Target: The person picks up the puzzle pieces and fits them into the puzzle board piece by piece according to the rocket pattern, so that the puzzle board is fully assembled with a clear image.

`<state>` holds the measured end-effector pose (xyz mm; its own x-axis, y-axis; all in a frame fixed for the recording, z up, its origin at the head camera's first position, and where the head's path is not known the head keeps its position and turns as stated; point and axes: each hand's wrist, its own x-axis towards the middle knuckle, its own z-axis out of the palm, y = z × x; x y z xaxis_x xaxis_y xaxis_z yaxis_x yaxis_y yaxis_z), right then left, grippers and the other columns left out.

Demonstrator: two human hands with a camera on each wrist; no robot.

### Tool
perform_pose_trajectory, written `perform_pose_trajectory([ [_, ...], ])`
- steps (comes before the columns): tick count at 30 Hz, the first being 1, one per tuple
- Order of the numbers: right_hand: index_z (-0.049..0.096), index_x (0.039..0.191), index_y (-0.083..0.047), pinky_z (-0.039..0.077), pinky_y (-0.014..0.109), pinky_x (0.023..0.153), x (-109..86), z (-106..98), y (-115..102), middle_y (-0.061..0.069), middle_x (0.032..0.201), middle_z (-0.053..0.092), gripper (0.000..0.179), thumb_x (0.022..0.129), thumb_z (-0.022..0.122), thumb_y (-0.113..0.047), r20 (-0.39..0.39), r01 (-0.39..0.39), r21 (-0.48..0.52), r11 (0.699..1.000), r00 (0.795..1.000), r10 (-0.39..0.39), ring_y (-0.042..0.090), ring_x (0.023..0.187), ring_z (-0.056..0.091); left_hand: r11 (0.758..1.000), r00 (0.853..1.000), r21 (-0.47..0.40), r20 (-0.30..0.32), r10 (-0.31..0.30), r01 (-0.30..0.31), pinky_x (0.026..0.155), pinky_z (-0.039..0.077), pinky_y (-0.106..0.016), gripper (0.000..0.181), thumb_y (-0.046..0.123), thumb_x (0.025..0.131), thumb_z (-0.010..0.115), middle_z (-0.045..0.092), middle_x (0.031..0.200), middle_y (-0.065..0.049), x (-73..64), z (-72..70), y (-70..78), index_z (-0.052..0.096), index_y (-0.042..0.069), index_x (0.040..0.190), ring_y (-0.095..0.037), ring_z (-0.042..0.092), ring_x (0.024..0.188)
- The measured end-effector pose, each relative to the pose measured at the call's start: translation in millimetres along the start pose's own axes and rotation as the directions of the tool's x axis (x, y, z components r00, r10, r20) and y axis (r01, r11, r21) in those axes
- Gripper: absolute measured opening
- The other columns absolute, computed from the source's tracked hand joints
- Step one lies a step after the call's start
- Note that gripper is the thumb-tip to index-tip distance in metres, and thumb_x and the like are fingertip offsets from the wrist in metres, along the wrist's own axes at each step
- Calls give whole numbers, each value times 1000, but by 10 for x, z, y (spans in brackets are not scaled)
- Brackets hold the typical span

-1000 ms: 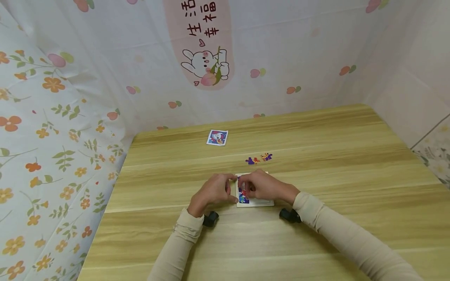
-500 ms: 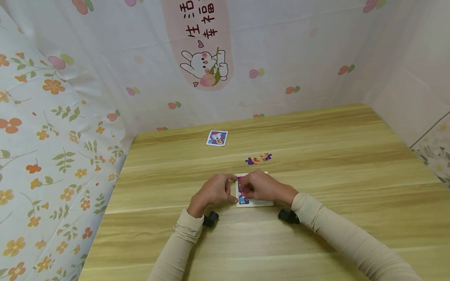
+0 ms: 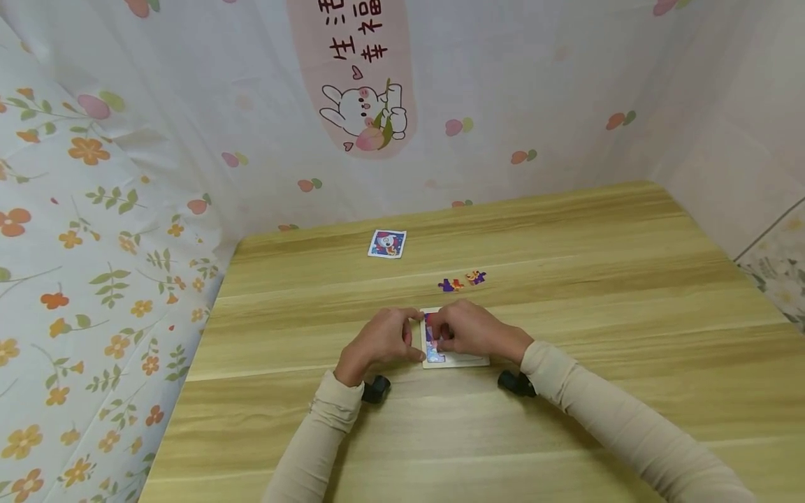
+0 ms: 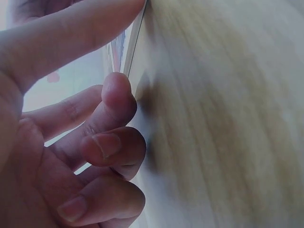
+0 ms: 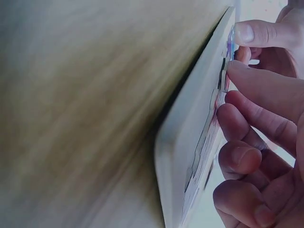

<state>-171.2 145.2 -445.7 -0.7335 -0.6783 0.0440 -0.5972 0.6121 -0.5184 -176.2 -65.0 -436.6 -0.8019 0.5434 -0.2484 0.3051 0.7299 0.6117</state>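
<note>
A small white jigsaw tray [image 3: 472,362] lies flat on the wooden table, colourful pieces fitted along its left side. My left hand [image 3: 380,339] holds the tray's left edge, thumb at the near corner and forefinger at the far one; in the left wrist view the other fingers [image 4: 114,147] curl loosely. Over the tray, my right hand [image 3: 472,330] pinches a puzzle piece [image 5: 224,80] at the surface; the right wrist view shows the thumb against its edge and the fingers curled beside it. Most of that piece is hidden by the fingers.
Beyond the tray lie two loose puzzle pieces, one purple and orange [image 3: 449,285] and another [image 3: 476,277] to its right. Farther back is a small square picture card [image 3: 386,244]. A patterned cloth [image 3: 490,168] hangs behind the table.
Both hands stay almost in place at the tray. The fitted pieces beside the right fingers look paler now, as if catching light. The head view has shifted slightly.
</note>
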Motion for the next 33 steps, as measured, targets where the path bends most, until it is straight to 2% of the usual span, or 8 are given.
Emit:
perform_pose_trajectory([
  [5, 68, 80, -17, 44, 18, 61, 14, 1, -1, -10, 71, 62, 13, 83, 80, -14, 11, 9, 14, 1000, 1000, -9, 0, 65, 53, 1000, 1000, 2, 2, 2, -2, 57, 39, -23, 63, 19, 74, 89, 57, 67, 3, 2, -10, 2, 63, 6, 130, -8, 51, 61],
  [12, 68, 83, -16, 43, 18, 60, 21, -1, -19, -9, 71, 61, 11, 85, 79, -15, 45, -31, 37, 999, 999, 29, 1, 65, 52, 1000, 1000, 10, 9, -18, 18, 57, 39, -24, 64, 19, 74, 89, 57, 68, 2, 0, -23, 16, 63, 7, 132, -9, 51, 61],
  [21, 65, 78, -16, 42, 17, 60, 30, 14, -13, -8, 70, 59, 16, 85, 77, -8, 67, -21, 65, 998, 998, 17, 2, 65, 49, 984, 998, 176, 61, 1, -12, 53, 38, -24, 75, 32, 74, 87, 57, 63, 6, 3, -29, 81, 57, 9, 139, -8, 51, 57],
  [27, 65, 82, -15, 41, 19, 59, 27, 2, -22, -7, 71, 59, 14, 85, 78, -11, 64, -31, 46, 998, 998, 28, 3, 66, 49, 976, 998, 218, 58, -2, -11, 54, 39, -24, 74, 34, 72, 88, 57, 66, 7, 1, -36, 126, 59, 8, 134, -8, 52, 62],
  [33, 66, 84, -15, 41, 19, 61, 6, -49, 28, -7, 73, 60, 12, 84, 78, -10, 55, -27, 10, 1000, 998, 27, 4, 66, 49, 978, 998, 208, 59, -20, 7, 52, 37, -24, 72, 35, 72, 89, 56, 65, 6, 3, -12, 153, 60, 7, 132, -9, 51, 59],
])
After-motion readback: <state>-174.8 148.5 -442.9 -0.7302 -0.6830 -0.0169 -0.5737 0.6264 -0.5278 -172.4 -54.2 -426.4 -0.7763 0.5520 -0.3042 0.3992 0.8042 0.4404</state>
